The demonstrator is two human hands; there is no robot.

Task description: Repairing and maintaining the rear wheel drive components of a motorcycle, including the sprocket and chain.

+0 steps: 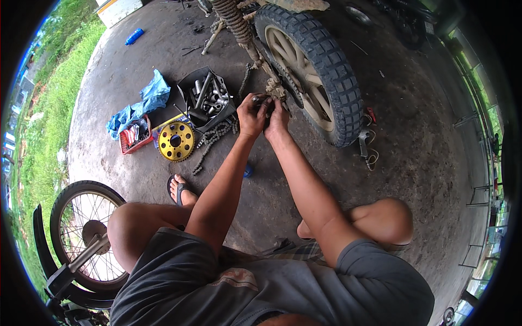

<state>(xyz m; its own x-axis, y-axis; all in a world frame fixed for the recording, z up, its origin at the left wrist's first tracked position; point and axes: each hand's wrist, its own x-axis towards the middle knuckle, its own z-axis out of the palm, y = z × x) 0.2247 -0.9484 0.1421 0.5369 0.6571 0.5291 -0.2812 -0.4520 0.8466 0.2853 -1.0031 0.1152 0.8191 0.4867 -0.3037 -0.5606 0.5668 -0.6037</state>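
My left hand [251, 116] and my right hand [277, 118] meet in front of the muddy rear end of a motorcycle, fingers bent and closed together. Something small and dark shows between the fingertips, too hidden to name. Just beyond them is the dirt-caked end of the swingarm [275, 88], close to or touching the right fingers. The knobbly-tyred wheel [333, 65] with pale spokes stands to the right of it. A coil-spring shock absorber [232, 22] rises above. Part of a chain [291, 81] runs beside the wheel.
To the left lie a black bin of sockets and tools [207, 98], a gold sprocket [176, 142], a loose chain [205, 146], a red basket [136, 136] and a blue cloth [155, 92]. A spoked wheel [81, 233] stands near my left knee. A cabled metal tool [365, 144] lies right.
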